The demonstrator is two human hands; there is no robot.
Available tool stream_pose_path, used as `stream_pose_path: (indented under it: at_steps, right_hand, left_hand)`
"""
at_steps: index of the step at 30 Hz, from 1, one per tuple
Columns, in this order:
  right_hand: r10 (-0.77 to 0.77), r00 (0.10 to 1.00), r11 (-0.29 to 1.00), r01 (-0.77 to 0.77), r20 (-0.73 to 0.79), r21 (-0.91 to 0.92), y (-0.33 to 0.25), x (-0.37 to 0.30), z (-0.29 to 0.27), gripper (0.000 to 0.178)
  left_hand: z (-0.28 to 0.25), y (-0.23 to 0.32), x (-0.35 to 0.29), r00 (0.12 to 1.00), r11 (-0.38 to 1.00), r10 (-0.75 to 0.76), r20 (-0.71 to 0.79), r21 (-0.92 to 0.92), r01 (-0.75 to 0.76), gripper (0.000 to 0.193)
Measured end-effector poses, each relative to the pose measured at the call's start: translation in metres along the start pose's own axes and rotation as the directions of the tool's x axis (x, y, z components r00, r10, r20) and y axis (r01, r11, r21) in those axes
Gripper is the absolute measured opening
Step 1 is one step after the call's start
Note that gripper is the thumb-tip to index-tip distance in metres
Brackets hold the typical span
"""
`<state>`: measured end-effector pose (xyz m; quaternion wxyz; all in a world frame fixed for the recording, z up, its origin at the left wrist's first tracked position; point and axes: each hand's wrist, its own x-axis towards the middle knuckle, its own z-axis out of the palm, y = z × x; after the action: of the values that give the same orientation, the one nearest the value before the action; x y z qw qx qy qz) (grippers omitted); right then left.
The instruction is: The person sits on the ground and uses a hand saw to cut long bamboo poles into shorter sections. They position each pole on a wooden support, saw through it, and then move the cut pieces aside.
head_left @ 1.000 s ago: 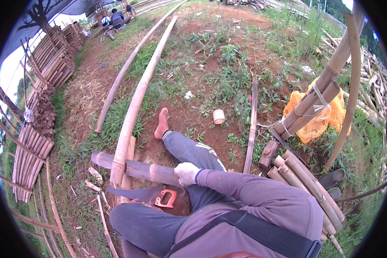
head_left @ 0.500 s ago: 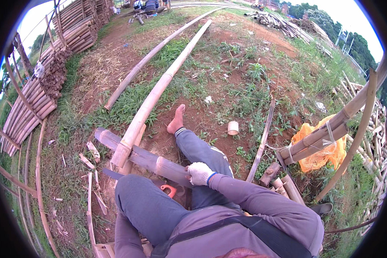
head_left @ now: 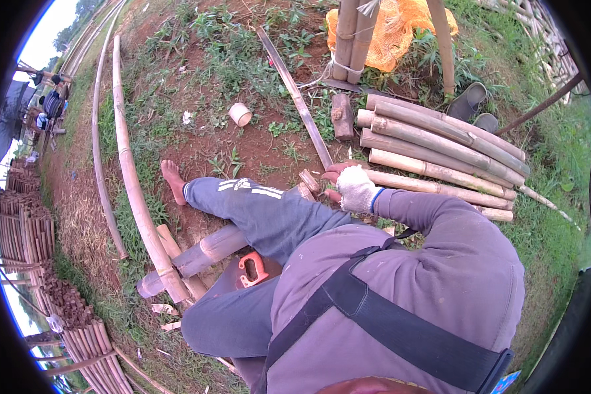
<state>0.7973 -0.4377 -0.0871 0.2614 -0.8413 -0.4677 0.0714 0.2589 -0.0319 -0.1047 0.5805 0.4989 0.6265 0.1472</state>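
My right hand (head_left: 356,188), in a white glove with bare fingertips, is at the near end of a row of cut bamboo lengths (head_left: 440,157) on my right. Its fingers are spread, close to the cut ends of two short bamboo pieces (head_left: 310,180); whether they touch is unclear. My left hand is out of sight, hidden by my body and leg. A hand saw with an orange handle (head_left: 253,269) lies between my legs. Just beyond it, a thick bamboo piece (head_left: 217,244) lies under my leg, with the end of a long bamboo pole (head_left: 136,171) resting across it.
A wooden block (head_left: 342,117) lies by the cut lengths, near a split bamboo strip (head_left: 295,95). An orange net bag (head_left: 387,33) hangs by tied upright poles. Shoes (head_left: 468,102) stand at the right. Bamboo stacks (head_left: 26,230) and people (head_left: 54,98) are farther left.
My view and body have turned to the right. My right hand has moved from the thick bamboo by my knee to the cut bamboo lengths on the right.
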Motion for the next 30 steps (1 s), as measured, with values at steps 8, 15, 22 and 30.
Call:
stream_pose_path:
  at_steps: [8, 15, 22, 30]
  right_hand:
    - [0.73, 0.494, 0.491, -0.86, -0.473, -0.141, 0.131, -0.17, -0.046, 0.066]
    - [0.908, -0.065, 0.026, -0.977, -0.414, 0.211, 0.21, -0.124, -0.107, 0.084]
    - [0.962, -0.121, -0.032, -0.939, -0.243, 0.341, 0.252, -0.057, -0.07, 0.088]
    - [0.977, -0.043, 0.031, -0.94, -0.21, 0.341, 0.288, -0.069, -0.041, 0.086]
  left_hand:
    - [-0.066, 0.066, 0.009, 0.996, 0.991, 0.093, 0.002, 0.092, -0.093, 0.06]
    - [-0.072, 0.198, -0.026, 0.933, 0.923, 0.334, -0.132, 0.248, -0.295, 0.045]
    - [-0.03, 0.182, -0.045, 0.88, 0.699, 0.462, 0.109, 0.567, -0.437, 0.057]
    - [-0.004, 0.183, -0.079, 0.969, 0.547, 0.215, 0.125, 0.806, -0.226, 0.064]
